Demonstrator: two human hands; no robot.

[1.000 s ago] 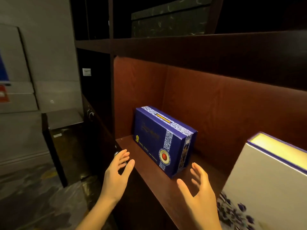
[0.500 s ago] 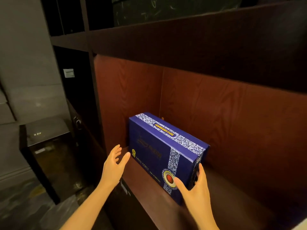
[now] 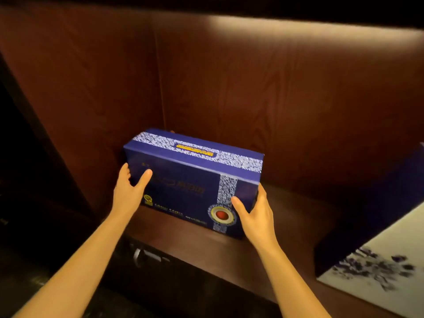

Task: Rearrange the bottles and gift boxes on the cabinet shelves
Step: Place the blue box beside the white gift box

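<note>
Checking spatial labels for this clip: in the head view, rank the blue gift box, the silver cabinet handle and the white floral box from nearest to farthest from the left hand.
1. Blue patterned gift box: touching the left hand, on the shelf.
2. Silver cabinet handle: below the shelf edge.
3. White floral box: far right.
</note>
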